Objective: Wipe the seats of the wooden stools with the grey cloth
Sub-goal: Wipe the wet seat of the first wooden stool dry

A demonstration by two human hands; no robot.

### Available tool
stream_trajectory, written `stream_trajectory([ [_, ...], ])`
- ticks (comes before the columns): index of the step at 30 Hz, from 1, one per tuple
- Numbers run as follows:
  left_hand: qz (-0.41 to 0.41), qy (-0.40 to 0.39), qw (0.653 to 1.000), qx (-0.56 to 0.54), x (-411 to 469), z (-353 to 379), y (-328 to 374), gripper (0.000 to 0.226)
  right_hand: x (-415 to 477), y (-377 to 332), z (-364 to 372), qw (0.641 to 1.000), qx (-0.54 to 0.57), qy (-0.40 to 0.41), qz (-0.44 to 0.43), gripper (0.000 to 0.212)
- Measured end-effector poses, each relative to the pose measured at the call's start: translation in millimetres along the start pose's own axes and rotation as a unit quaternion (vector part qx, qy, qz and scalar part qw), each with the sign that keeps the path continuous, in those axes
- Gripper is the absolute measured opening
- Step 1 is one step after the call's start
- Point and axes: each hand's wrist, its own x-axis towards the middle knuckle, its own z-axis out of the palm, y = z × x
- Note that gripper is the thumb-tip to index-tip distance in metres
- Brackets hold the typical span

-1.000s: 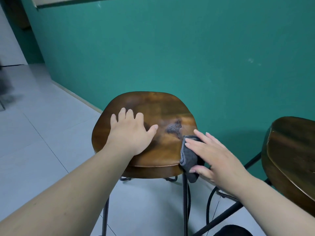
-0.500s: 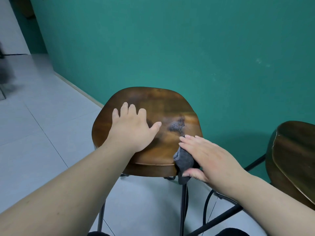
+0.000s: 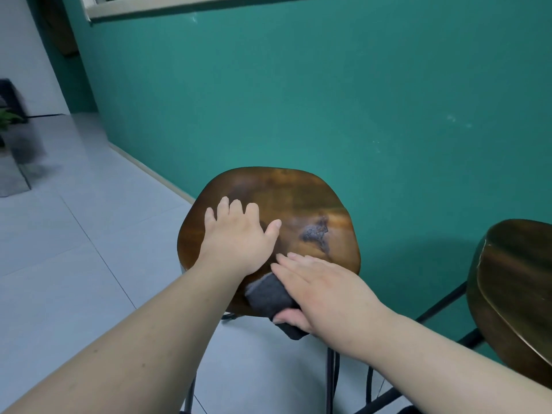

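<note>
A wooden stool [image 3: 286, 192] with a rounded brown seat and black metal legs stands in front of me; a dark grey blotch [image 3: 316, 233] marks its right half. My left hand [image 3: 239, 237] lies flat on the seat's left part, fingers spread, holding nothing. My right hand [image 3: 325, 291] presses the grey cloth [image 3: 267, 294] onto the near edge of the seat, thumb under the cloth's hanging end. A second wooden stool [image 3: 513, 288] shows at the right edge.
A teal wall [image 3: 328, 100] rises directly behind both stools. Grey floor tiles [image 3: 74, 234] stretch to the left. A dark blurred piece of furniture and a green plant [image 3: 9, 118] sit at the far left. Black stool legs [image 3: 330, 380] cross below my right arm.
My right hand has slid the cloth leftward along the seat's near edge, from the right corner toward the middle. My left hand has stayed in place on the seat.
</note>
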Motion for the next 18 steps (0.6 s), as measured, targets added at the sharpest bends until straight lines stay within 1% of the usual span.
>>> stream_trajectory([
  [3, -0.003, -0.006, 1.0, -0.004, 0.2, -2.4, -0.7, 0.076, -9.0, 11.2, -2.0, 0.999, -0.02, 0.03, -0.011, 0.067],
  [6, -0.01, -0.005, 1.0, -0.016, -0.1, -4.7, 0.3, 0.075, -20.7, 25.6, -2.1, 0.999, -0.018, 0.035, -0.006, 0.073],
  [11, -0.012, 0.015, 0.998, -0.058, -2.3, -8.0, -1.2, 0.072, -35.3, 45.0, 4.9, 1.0, 0.004, -0.006, 0.02, 0.084],
  [13, -0.019, 0.049, 0.991, -0.124, -3.4, -12.8, -3.7, 0.065, -33.7, 42.0, 4.6, 0.999, -0.003, -0.02, 0.034, 0.085],
  [14, -0.036, 0.078, 0.98, -0.182, -4.3, -16.0, -6.4, 0.061, -32.9, 39.4, 3.3, 0.999, -0.01, -0.024, 0.041, 0.084],
  [15, -0.062, 0.113, 0.959, -0.251, -5.0, -18.8, -11.1, 0.057, -32.2, 36.7, 1.6, 0.998, -0.017, -0.028, 0.045, 0.084],
  [16, -0.094, 0.155, 0.929, -0.322, -7.2, -21.2, -17.3, 0.054, -31.3, 34.3, 0.6, 0.998, -0.025, -0.03, 0.047, 0.083],
  [18, -0.156, 0.241, 0.855, -0.432, -18.6, -23.8, -32.2, 0.054, -29.4, 29.7, -1.5, 0.997, -0.046, -0.034, 0.049, 0.082],
])
